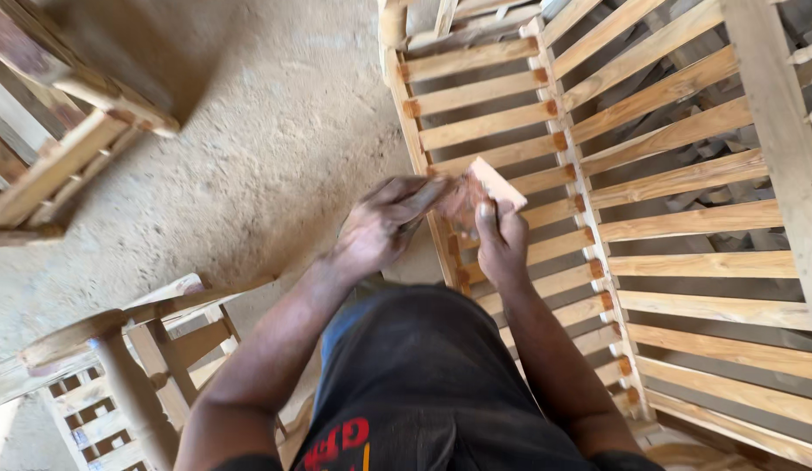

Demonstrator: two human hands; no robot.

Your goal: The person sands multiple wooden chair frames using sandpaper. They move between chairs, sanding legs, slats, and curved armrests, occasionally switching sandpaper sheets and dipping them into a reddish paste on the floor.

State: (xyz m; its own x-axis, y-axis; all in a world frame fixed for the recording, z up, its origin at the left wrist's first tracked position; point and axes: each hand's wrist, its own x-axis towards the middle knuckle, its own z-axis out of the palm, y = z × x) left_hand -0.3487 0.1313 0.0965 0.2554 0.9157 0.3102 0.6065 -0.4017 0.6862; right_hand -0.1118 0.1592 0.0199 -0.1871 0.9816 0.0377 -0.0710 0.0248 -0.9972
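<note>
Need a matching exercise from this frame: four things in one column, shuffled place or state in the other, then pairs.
1. left hand
2. right hand
3. sandpaper piece
4. slatted wooden frame

A. lies flat under both hands
B. gripped between both hands
C. thumb up on the piece's right side
D. fingers stretched to the piece's left edge

Pairs: 1-D, 2-C, 3-B, 4-A

A sandy, dusty floor (275, 148) is carrying everything here. A pale slatted wooden frame (685, 227) is standing on it at the right, its horizontal slats running between upright rails, with reddish marks showing at the joints. Another wooden furniture piece (66, 131) is sitting on the floor at the upper left, and a third, a chair-like frame with a rounded post (127, 366), is resting at the lower left.
</note>
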